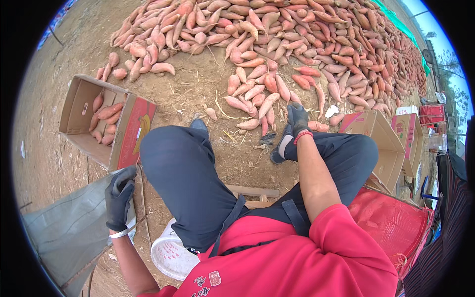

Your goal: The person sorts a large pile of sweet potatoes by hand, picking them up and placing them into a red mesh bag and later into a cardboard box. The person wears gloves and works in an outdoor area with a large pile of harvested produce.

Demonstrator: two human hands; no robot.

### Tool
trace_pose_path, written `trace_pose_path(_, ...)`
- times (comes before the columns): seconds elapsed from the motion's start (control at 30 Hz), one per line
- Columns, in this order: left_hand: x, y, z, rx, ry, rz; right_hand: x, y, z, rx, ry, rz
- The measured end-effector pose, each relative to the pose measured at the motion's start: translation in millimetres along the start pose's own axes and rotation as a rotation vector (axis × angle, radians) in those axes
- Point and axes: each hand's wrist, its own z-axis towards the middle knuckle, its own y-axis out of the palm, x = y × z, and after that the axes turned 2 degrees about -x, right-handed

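Observation:
My left hand (pixel 119 200), in a dark work glove, is just below the cardboard box (pixel 136 130) on the left. Its fingers are loosely curled, with a gap by the thumb and nothing visible in them. Several sweet potatoes (pixel 109 111) lie inside that box, which rests on its side with its mouth towards the upper left. My right hand (pixel 298 117), also gloved, reaches down past my right knee to the edge of a loose cluster of sweet potatoes (pixel 256 91). Its fingertips point away from me, and whether they grip anything is hidden.
A large heap of sweet potatoes (pixel 278 33) spreads across the ground ahead. Cardboard boxes (pixel 384 148) and a red mesh sack (pixel 389 219) stand at my right. A white bucket (pixel 172 256) is beside my left thigh. A grey sheet (pixel 70 226) lies left; a wooden frame (pixel 254 191) shows between my legs.

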Motion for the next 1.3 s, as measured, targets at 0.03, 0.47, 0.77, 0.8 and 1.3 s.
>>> trace_pose_path(0.03,-10.2,13.0,22.5,-0.004,0.015,-0.011,15.9,2.3,2.2,-0.025,0.073,0.070)
trace_pose_path(0.47,-24.0,167.1,256.9,-0.194,0.207,0.601,-94.8,60.1,-47.9,-0.287,0.337,-0.152)
trace_pose_path(0.77,-25.2,272.5,283.2,-0.892,-0.071,-0.093,-75.4,17.2,-87.5,-0.699,0.642,1.364)
trace_pose_path(0.8,-16.5,277.4,281.4,-0.969,-0.157,-0.128,-72.9,12.2,-94.5,-0.745,0.584,1.366)
trace_pose_path(1.3,-53.4,264.7,294.9,-0.449,-0.307,-1.014,-69.1,60.4,84.0,-0.208,-0.168,0.117)
